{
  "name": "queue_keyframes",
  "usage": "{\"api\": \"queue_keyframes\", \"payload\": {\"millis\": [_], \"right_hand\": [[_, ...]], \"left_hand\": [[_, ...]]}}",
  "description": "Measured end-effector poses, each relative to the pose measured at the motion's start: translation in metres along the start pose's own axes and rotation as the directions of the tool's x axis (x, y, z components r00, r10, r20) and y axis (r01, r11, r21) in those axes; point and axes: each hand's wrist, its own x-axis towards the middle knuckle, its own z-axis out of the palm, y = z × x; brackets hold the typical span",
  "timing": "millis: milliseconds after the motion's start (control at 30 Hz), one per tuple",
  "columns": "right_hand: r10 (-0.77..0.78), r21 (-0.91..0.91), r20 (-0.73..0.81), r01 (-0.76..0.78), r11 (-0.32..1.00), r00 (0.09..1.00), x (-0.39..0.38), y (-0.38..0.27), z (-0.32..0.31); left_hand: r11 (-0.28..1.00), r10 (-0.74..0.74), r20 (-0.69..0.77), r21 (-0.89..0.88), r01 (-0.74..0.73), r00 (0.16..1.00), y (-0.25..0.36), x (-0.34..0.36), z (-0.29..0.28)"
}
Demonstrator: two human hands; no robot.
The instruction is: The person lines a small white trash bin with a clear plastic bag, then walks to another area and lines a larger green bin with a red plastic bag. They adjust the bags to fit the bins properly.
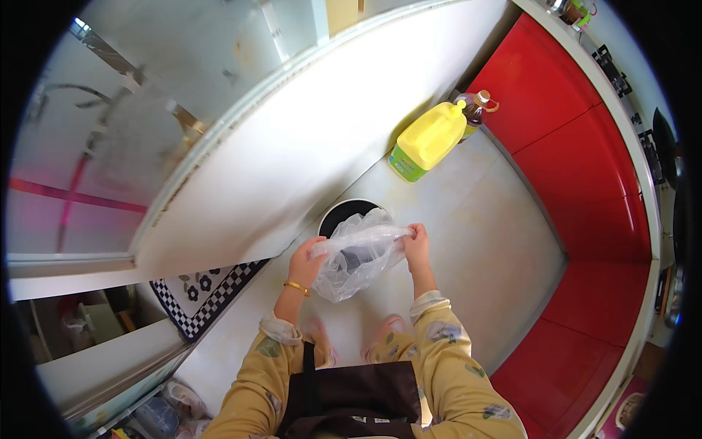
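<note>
1. Clear crinkled plastic bag (356, 257): I see it stretched between both hands above the round black bin (342, 212) on the floor.
2. Left hand (306, 262) pinches one edge; right hand (417, 245) pinches the other.
3. Yellow plastic jug (428, 139) stands well beyond, by the red cabinets (578, 183).

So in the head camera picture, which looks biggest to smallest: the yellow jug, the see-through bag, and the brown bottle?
1. Clear plastic bag, though it is nearer the camera.
2. Yellow jug.
3. Brown bottle, partly hidden behind the jug.
</note>
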Motion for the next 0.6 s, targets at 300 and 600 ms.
{"api": "queue_keyframes", "payload": {"millis": [300, 600], "right_hand": [[-0.014, 0.213, 0.239, -0.039, 0.976, 0.971, 0.039, 0.063, 0.022], [-0.116, 0.357, 0.431, -0.051, 0.933, 0.895, 0.027, 0.040, 0.069]], "left_hand": [[0.994, -0.102, 0.189, -0.023, 0.109, 0.977, -0.084, 0.064, -0.009], [0.874, 0.377, 0.283, 0.206, -0.440, 0.882, -0.069, 0.069, 0.012]]}}
